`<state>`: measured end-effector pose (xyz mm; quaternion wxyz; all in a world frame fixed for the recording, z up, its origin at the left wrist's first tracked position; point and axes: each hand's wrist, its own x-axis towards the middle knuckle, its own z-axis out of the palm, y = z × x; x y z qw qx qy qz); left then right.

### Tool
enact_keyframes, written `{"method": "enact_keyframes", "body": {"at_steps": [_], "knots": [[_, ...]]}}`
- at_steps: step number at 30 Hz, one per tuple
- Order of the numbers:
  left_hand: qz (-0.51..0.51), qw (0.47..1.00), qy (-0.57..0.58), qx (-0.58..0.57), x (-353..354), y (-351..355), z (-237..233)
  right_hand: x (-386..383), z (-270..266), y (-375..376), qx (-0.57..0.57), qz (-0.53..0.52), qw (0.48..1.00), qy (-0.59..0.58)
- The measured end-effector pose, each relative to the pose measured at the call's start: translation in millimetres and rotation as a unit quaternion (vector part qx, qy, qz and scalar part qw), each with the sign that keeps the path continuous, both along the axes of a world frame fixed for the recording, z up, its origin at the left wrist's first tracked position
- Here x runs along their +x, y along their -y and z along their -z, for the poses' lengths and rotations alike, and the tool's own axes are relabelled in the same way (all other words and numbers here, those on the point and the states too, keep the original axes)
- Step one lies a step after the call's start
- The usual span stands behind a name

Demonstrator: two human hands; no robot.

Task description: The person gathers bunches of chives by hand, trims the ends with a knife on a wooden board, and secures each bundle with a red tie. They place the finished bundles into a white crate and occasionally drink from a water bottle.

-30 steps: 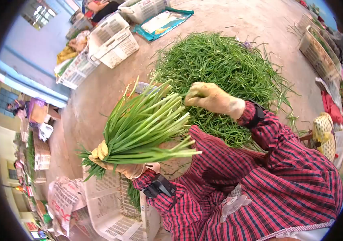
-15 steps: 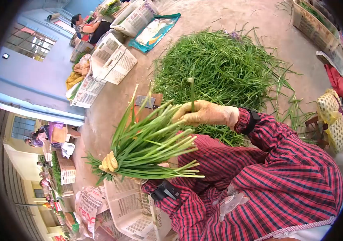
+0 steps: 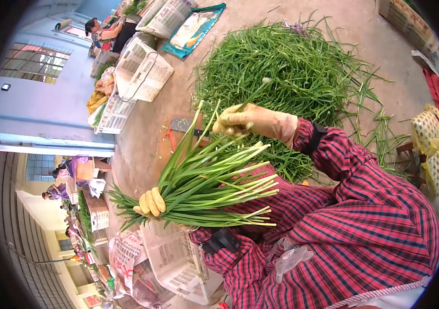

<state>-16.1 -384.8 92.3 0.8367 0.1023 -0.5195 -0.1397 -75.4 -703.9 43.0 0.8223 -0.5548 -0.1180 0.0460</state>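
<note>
My left hand, in a yellowish glove, is closed round the leafy end of a thick bunch of garlic chives. The pale stem ends fan out to the right. Above the bunch, my right hand, gloved too, has its fingers pinched together. A single chive stalk with a pale bud sticks up from that hand. Two chive blades stand up from the bunch close to its fingertips. Behind my right hand lies a large loose heap of green chives on the floor.
A brown board with a grey metal piece lies beyond the bunch. Plastic crates line the wall, another crate stands below my left arm. A seated person is at upper left. A dotted yellow cushion is at right.
My right hand has moved slightly up and left, and the budded stalk has tipped from upright to slanting right. The bunch has shifted slightly right with my left hand. The view has shifted.
</note>
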Motion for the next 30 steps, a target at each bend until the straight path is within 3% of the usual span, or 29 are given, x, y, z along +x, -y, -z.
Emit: {"method": "enact_keyframes", "body": {"at_steps": [1, 2, 3, 5, 8, 10, 11, 13, 14, 18, 19, 21, 22, 23, 25, 29, 30], "knots": [[-0.009, 1.0, 0.01, 0.009, 5, -3, 7, 4, 7, 0, 0.029, 0.009, 1.0, 0.006], [-0.016, 1.0, 0.01, 0.013, 3, -6, 10, 7, 14, 4, 0.202, -0.005, 0.979, -0.035], [-0.023, 1.0, 0.011, 0.018, 1, -7, 11, 9, 20, 11, 0.304, 0.016, 0.952, -0.026], [-0.043, 0.998, -0.055, -0.002, -5, -9, 14, 6, 29, 36, 0.393, 0.015, 0.917, -0.069], [-0.063, 0.986, -0.147, -0.035, -8, -13, 11, -22, 25, 37, 0.07, 0.026, 0.997, -0.025], [-0.085, 0.981, -0.173, -0.033, -8, -12, 12, -46, 0, 24, -0.075, -0.059, 0.991, -0.089], [-0.096, 0.977, -0.185, -0.032, -8, -11, 12, -50, -4, 18, -0.1, -0.096, 0.99, -0.032], [-0.111, 0.984, -0.141, 0.016, -8, -10, 8, -47, 5, -4, -0.14, -0.031, 0.978, 0.153], [-0.134, 0.98, -0.147, 0.007, -9, -9, 8, -45, 4, -8, -0.187, -0.01, 0.969, 0.163], [-0.158, 0.971, -0.179, -0.006, -20, -4, 0, -39, -2, -23, -0.258, 0.052, 0.948, 0.179], [-0.203, 0.963, -0.178, 0.001, -21, -3, -1, -37, 3, -28, -0.258, 0.05, 0.948, 0.18], [-0.246, 0.953, -0.177, 0.007, -25, 0, -1, -38, 14, -36, -0.233, 0.096, 0.946, 0.204], [-0.272, 0.946, -0.175, 0.014, -25, 2, -1, -38, 20, -40, -0.127, 0.066, 0.975, 0.171], [-0.298, 0.939, -0.172, 0.02, -26, 4, -2, -39, 25, -43, -0.128, 0.065, 0.975, 0.172], [-0.288, 0.942, -0.17, 0.03, -30, 10, -3, -44, 23, -49, 0.037, -0.028, 0.997, -0.064], [-0.323, 0.929, -0.171, 0.058, -30, 17, 7, -51, 36, -60, -0.177, 0.09, 0.974, 0.114], [-0.301, 0.939, -0.16, 0.054, -27, 15, 11, -51, 35, -63, -0.088, 0.068, 0.993, 0.041]]}}
